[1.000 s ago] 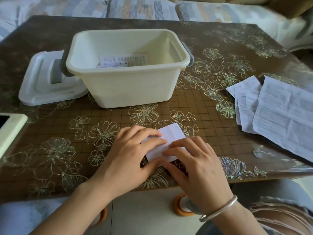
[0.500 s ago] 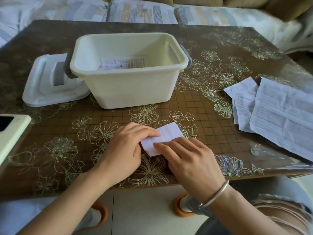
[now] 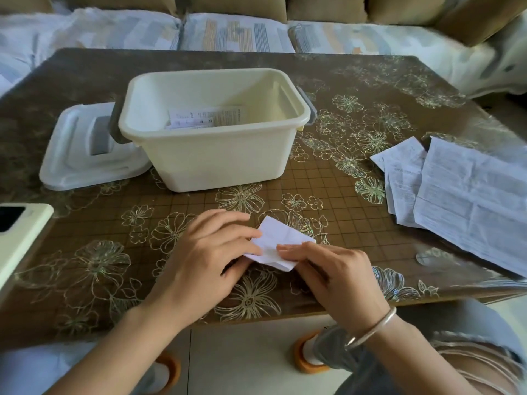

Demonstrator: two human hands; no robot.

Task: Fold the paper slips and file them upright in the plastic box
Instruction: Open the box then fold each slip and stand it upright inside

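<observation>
2 hands share 1 small white slip (image 3: 278,240), which sits low over the near edge of the table (image 3: 370,81), in front of the plastic box (image 3: 228,161) and well apart from it. The left hand (image 3: 205,258) pinches the slip's left edge with curled fingers. The right hand (image 3: 336,275) lays its forefinger along the near side and seems to pinch there too, though its thumb is hidden. The step in hand looks like setting a fold: line the edges up square first, then run a fingertip firmly along the crease so the slip stays stiff enough to stand. The cream box is open, and a few printed slips (image 3: 199,118) stand or lean near its middle, with free room to their right. Its white lid (image 3: 79,155) lies flat just left of it. Several unfolded sheets (image 3: 470,201) wait overlapped at the right, and 1 phone (image 3: 20,232) lies at the far left.
</observation>
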